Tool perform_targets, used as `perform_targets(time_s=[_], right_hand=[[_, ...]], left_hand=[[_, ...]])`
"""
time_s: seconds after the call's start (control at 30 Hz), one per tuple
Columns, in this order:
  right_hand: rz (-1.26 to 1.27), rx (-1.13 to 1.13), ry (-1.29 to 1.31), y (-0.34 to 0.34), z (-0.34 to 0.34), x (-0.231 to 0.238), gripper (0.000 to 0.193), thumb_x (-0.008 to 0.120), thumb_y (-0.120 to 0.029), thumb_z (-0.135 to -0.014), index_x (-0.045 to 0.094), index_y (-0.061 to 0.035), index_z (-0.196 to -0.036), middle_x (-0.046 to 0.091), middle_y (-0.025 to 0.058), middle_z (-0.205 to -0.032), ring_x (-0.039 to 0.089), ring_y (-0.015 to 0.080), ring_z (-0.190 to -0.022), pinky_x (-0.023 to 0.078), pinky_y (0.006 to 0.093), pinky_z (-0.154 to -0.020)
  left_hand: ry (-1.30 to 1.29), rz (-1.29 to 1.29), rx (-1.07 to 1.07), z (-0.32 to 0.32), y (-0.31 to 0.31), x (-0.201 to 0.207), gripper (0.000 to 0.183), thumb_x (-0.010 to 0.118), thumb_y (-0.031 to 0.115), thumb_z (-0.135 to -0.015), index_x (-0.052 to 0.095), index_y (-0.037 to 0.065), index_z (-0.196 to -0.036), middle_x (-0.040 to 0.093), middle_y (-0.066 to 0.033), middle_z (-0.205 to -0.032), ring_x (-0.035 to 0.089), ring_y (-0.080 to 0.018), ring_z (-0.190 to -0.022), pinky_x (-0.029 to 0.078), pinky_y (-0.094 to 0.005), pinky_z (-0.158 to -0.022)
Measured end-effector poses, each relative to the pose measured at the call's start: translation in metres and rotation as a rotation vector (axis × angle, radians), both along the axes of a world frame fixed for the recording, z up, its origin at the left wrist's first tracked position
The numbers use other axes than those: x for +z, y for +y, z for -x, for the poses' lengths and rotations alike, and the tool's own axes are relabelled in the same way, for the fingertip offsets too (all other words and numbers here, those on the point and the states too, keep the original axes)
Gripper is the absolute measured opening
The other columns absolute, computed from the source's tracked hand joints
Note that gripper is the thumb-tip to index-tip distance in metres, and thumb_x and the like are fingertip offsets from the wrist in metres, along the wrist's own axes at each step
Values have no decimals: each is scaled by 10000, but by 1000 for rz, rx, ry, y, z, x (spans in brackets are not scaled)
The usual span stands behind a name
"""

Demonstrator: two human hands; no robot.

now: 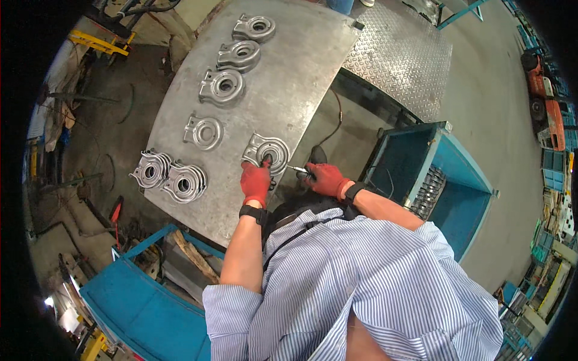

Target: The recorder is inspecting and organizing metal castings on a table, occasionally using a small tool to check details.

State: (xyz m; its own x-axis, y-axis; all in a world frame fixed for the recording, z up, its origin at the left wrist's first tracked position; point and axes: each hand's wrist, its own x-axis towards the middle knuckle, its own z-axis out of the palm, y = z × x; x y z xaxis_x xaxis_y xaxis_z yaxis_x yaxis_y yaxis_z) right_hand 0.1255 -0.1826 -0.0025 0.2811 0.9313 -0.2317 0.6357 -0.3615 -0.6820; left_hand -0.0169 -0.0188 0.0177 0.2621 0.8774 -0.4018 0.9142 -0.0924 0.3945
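In front of me on the steel table [301, 78] lies a stamped metal bracket [260, 144] with a round ringed opening. My left hand [256, 182], in a red glove, is closed on its near side, with fingers reaching into the ring. My right hand [327, 179], also red-gloved, grips a slim, pen-shaped tool [300, 169]. Its silver tip points left at the bracket's right rim; whether they touch I cannot tell. A single flatter ring bracket [205, 132] lies to the left.
Several thicker brackets [223, 88] form a row toward the far edge. Two stacks of brackets [185, 182] stand at the near left corner. A blue bin [463, 210] with metal parts is at right, a blue cart [144, 301] at lower left. A hose [341, 114] hangs beside the table.
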Motion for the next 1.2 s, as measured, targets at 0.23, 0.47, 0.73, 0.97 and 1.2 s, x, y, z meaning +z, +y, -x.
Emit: perform_targets(time_s=[0.23, 0.47, 0.73, 0.97, 1.2], right_hand=[[131, 9, 41, 8, 2, 9, 426, 608, -295, -767, 557, -27, -1093, 630, 218, -881, 594, 383, -872, 467, 459, -754], [100, 2, 24, 1, 3, -12, 502, 602, -349, -785, 535, -36, -1171, 630, 207, -968, 593, 372, -904, 468, 441, -790], [115, 3, 28, 3, 2, -16, 501, 604, -351, -797, 533, -39, -1182, 629, 202, -984, 588, 375, -920, 464, 434, -809], [136, -7, 89, 8, 4, -1, 498, 622, -350, -783, 545, -47, -1171, 625, 215, -980, 587, 377, -926, 462, 439, -807], [65, -86, 45, 8, 5, -2, 482, 631, -313, -778, 534, -41, -1165, 618, 237, -949, 583, 403, -904, 461, 445, -782]], left_hand=[[20, -2, 4, 1, 2, -7, 601, 628, 424, -803, 412, -83, -1041, 616, -282, -938, 596, -411, -935, 467, -442, -792], [26, -13, -26, 1, 2, -10, 595, 622, 428, -806, 411, -76, -1041, 618, -277, -937, 603, -403, -921, 472, -431, -788], [34, -25, -31, 0, 4, -9, 613, 607, 443, -808, 407, -83, -1053, 624, -269, -924, 612, -390, -909, 480, -427, -776], [55, 18, -16, 3, 5, -11, 633, 591, 458, -811, 397, -88, -1066, 625, -267, -941, 614, -390, -919, 484, -426, -784], [-9, 127, 30, 2, 12, -3, 743, 634, 494, -758, 398, -117, -1107, 597, -299, -1021, 582, -401, -1002, 458, -424, -863]])
